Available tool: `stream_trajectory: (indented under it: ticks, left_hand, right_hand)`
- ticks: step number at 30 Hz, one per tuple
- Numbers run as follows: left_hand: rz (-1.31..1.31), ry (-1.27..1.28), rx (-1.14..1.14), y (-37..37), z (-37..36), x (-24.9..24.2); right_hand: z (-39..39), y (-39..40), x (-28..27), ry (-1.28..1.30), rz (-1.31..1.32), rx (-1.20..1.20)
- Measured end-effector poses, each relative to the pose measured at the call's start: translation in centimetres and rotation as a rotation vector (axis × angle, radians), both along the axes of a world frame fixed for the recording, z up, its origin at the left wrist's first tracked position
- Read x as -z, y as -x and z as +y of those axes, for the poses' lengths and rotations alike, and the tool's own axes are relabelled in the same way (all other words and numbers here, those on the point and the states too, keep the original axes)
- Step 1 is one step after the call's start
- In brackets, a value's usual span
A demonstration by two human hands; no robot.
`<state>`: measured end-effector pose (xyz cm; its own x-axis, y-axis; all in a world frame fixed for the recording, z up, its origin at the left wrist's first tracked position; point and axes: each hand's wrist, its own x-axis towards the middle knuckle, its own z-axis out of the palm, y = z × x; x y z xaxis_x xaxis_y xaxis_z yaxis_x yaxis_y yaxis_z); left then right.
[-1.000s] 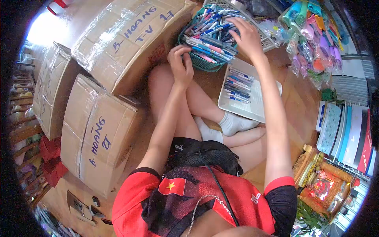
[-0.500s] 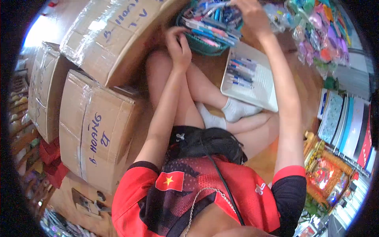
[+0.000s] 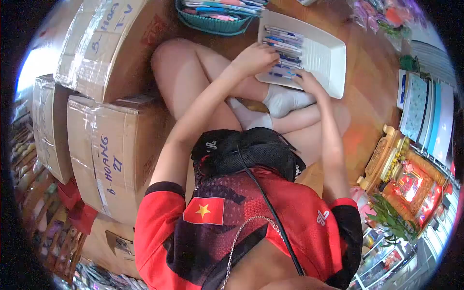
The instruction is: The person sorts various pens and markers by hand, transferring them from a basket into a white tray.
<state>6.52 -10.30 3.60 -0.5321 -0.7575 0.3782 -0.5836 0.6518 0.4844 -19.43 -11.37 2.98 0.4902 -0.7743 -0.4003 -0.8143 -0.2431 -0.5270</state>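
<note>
A white ribbed tray (image 3: 333,63) lies on the floor beyond my crossed feet. Along its left side is a row of several pens (image 3: 285,41), laid side by side. My left hand (image 3: 258,59) is over the left ends of these pens, its fingers curled; what they hold, if anything, is hidden. My right hand (image 3: 309,83) reaches to the near end of the row. Its fingertips are closed at the right end of a blue-and-white pen (image 3: 280,75).
A teal basket (image 3: 212,24) full of packaged pens stands left of the tray. Taped cardboard boxes (image 3: 104,154) are stacked at my left. To the right are upright folders (image 3: 415,106) and a red-and-gold ornate object (image 3: 411,179). Bagged colourful items (image 3: 386,14) lie at the far right.
Both hands have come from the basket area to the pens in the tray. The left moved right and down, the right moved down. The view has shifted, so the basket sits higher.
</note>
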Motion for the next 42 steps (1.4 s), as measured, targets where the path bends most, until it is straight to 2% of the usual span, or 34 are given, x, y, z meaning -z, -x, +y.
stream_trajectory:
  ticks: [2, 4, 7, 8, 11, 15, 18, 20, 23, 27, 31, 37, 38, 41, 42]
  left_hand:
    - [-0.126, -0.141, 0.055, 1.8, -0.6, 2.3]
    - [-0.109, -0.139, 0.022, 2.2, -0.5, 3.7]
    - [-0.092, -0.098, -0.017, 2.1, -0.1, 4.7]
    - [-0.087, -0.076, -0.031, 2.0, 0.1, 4.7]
    - [-0.117, -0.040, -0.043, 2.2, 0.0, 5.0]
    - [-0.166, -0.062, -0.076, 2.6, 0.1, 5.0]
    - [-0.168, -0.073, -0.064, 2.5, 0.3, 4.6]
    - [-0.164, -0.119, -0.067, 2.5, 0.1, 4.3]
    - [-0.233, -0.055, -0.092, 2.9, 0.0, 5.0]
    - [-0.228, -0.008, -0.135, 3.7, 0.3, 4.2]
    - [-0.185, -0.008, -0.104, 3.6, 0.0, 3.7]
    - [-0.099, -0.069, -0.028, 3.2, -0.2, 3.3]
    - [-0.105, -0.054, -0.012, 3.3, -0.3, 3.4]
    - [-0.095, -0.033, 0.021, 3.5, -0.7, 3.6]
    - [-0.096, -0.034, 0.017, 3.6, -0.8, 3.7]
  right_hand:
    - [-0.3, -0.6, 0.7, 0.080, 0.011, -0.072]
    - [-0.6, -1.7, 1.4, 0.100, 0.050, -0.067]
    - [-0.3, -2.1, 1.1, 0.101, -0.086, 0.024]
    - [0.1, -2.1, 0.5, 0.277, -0.059, -0.002]
    - [0.5, -2.0, -0.5, 0.244, 0.039, 0.056]
    - [0.2, -1.0, 1.6, 0.183, 0.013, 0.103]
    - [0.2, -1.2, 1.1, 0.170, 0.039, 0.126]
    - [0.4, -2.1, -0.7, 0.215, 0.045, 0.155]
    - [-1.1, -4.1, -4.0, 0.314, -0.185, 0.281]
    - [-4.4, -9.6, -10.8, 0.454, -0.326, 0.280]
    - [-7.2, -16.3, -14.3, 0.565, -0.512, 0.025]
    - [-10.8, -21.2, -15.4, 0.723, -0.249, -0.117]
    - [-11.4, -21.6, -15.5, 0.737, -0.189, -0.071]
    - [-13.7, -22.1, -15.8, 1.098, -0.028, -0.036]
    - [-14.9, -22.2, -15.9, 1.301, 0.061, -0.098]
